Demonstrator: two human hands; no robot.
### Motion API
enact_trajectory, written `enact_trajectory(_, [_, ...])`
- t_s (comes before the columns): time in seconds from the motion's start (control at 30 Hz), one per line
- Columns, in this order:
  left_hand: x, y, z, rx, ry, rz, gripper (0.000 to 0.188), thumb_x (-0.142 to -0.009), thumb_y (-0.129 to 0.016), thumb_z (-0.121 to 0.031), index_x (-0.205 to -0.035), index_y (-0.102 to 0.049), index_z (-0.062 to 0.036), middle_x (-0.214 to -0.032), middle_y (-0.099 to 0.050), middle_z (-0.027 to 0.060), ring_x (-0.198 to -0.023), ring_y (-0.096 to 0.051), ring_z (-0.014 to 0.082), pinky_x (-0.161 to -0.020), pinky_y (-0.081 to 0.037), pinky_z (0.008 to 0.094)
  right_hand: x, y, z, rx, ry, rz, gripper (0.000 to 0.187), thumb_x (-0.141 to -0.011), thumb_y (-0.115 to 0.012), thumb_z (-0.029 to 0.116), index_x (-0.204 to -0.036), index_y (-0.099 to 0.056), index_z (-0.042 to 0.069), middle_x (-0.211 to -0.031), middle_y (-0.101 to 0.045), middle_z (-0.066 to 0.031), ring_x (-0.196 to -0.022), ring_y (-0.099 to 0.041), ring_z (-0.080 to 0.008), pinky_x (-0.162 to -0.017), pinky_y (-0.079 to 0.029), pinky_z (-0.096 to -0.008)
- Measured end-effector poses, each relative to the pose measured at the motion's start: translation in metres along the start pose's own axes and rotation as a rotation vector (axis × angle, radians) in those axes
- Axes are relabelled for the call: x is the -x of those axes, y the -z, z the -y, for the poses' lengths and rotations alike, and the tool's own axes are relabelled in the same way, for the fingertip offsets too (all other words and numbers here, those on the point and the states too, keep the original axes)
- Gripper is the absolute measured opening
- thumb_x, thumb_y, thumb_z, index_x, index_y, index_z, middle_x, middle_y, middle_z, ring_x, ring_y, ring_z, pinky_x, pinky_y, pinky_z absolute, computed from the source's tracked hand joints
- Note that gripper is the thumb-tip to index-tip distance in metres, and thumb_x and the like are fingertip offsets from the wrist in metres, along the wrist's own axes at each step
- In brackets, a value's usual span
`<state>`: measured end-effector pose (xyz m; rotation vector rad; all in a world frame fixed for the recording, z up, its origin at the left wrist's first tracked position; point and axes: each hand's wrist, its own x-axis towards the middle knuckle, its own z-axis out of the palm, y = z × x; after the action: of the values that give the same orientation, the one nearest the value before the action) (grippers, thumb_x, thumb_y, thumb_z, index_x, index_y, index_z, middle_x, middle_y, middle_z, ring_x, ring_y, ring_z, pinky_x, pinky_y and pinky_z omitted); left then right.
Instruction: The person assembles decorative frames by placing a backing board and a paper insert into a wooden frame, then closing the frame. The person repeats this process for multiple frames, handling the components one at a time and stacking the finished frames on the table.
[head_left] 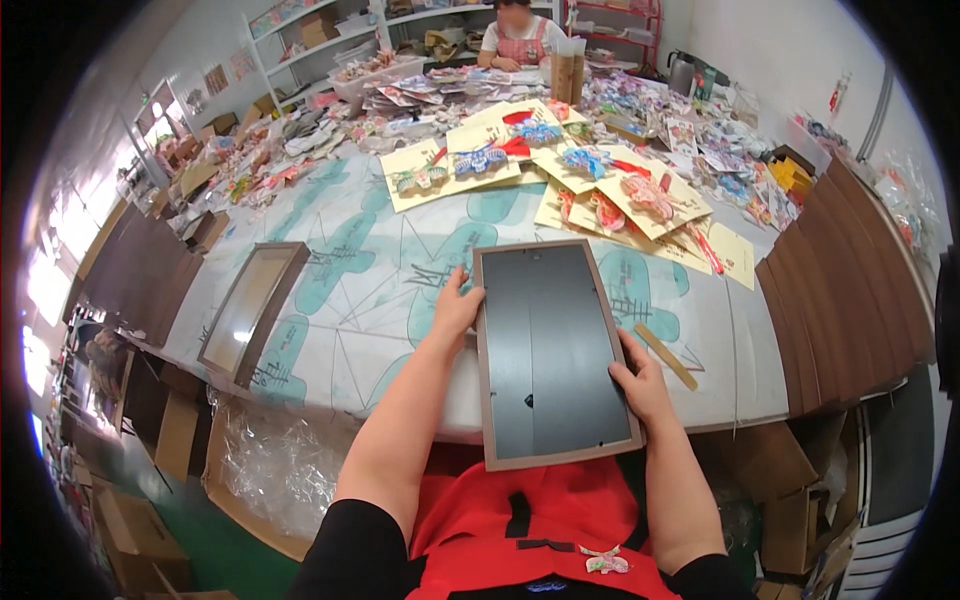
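Note:
A rectangular picture frame (555, 350) with a brown rim and a dark grey back panel is held up over the table's front edge, its back side facing me. My left hand (457, 308) grips its left rim at the upper part. On the right rim, lower down, my right hand (643, 378) is closed with the thumb on the edge. Beside my right hand a thin tan strip (667, 357) lies on the table. To the left, a second brown frame (254, 310) with a glassy face lies flat on the table.
Cream cards with colourful butterfly-like ornaments (480, 160) lie beyond the frame. Stacks of brown boards or frames stand at the right (850, 290) and left (140, 275). Beneath the table is a carton of clear plastic wrap (285, 460). A person (520, 45) sits across the cluttered far side.

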<state>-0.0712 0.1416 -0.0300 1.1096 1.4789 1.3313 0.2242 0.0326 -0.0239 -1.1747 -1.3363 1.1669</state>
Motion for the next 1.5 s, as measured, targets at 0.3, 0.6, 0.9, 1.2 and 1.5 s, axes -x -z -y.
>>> enact_trajectory(0.3, [-0.022,0.003,0.0,0.068,0.023,0.161,0.059,-0.073,-0.055,-0.005,-0.131,-0.047,0.0027,-0.119,-0.057,0.0114,-0.1,-0.056,0.0167,-0.083,-0.045,0.0262,0.003,-0.004,0.01,0.03,-0.009,-0.041,0.055,-0.08,-0.058,0.006,-0.132,-0.045,-0.006,-0.12,-0.059,-0.0159,-0.111,-0.055,-0.0194,-0.095,-0.04,-0.0289])
enact_trajectory(0.6, [-0.018,-0.001,-0.005,0.005,0.016,0.128,0.062,-0.07,-0.055,-0.005,-0.131,-0.048,0.0015,-0.116,-0.056,0.0098,-0.097,-0.056,0.017,-0.083,-0.044,0.0262,0.004,-0.004,0.002,-0.019,-0.023,-0.043,0.054,-0.081,-0.058,0.003,-0.132,-0.045,-0.006,-0.121,-0.058,-0.0152,-0.111,-0.054,-0.0201,-0.096,-0.04,-0.0296])
enact_trajectory(0.9, [-0.019,-0.003,0.001,-0.185,-0.119,0.024,0.064,-0.066,-0.062,-0.017,-0.126,-0.05,0.0034,-0.119,-0.059,0.019,-0.107,-0.058,0.0258,-0.089,-0.045,0.0301,-0.013,-0.003,0.006,0.008,-0.004,-0.052,0.053,-0.081,-0.058,0.001,-0.132,-0.044,-0.006,-0.127,-0.053,-0.0166,-0.117,-0.052,-0.0226,-0.098,-0.04,-0.0317])
enact_trajectory(1.2, [-0.013,-0.005,0.01,-0.191,-0.221,-0.078,0.057,-0.068,-0.062,-0.02,-0.119,-0.057,0.0044,-0.109,-0.064,0.0228,-0.099,-0.063,0.0289,-0.087,-0.047,0.032,-0.151,-0.016,-0.026,0.31,0.031,-0.065,0.046,-0.087,-0.053,0.01,-0.129,-0.045,-0.006,-0.123,-0.056,-0.0203,-0.118,-0.052,-0.0267,-0.097,-0.04,-0.0333])
enact_trajectory(1.5, [-0.009,-0.005,0.007,-0.136,-0.183,-0.049,0.057,-0.068,-0.062,-0.019,-0.12,-0.056,0.0047,-0.109,-0.064,0.0224,-0.099,-0.063,0.0292,-0.087,-0.047,0.0324,-0.176,-0.017,-0.042,0.583,0.039,-0.189,0.038,-0.089,-0.054,0.027,-0.112,-0.06,-0.002,-0.101,-0.066,-0.019,-0.095,-0.062,-0.0293,-0.084,-0.046,-0.036])
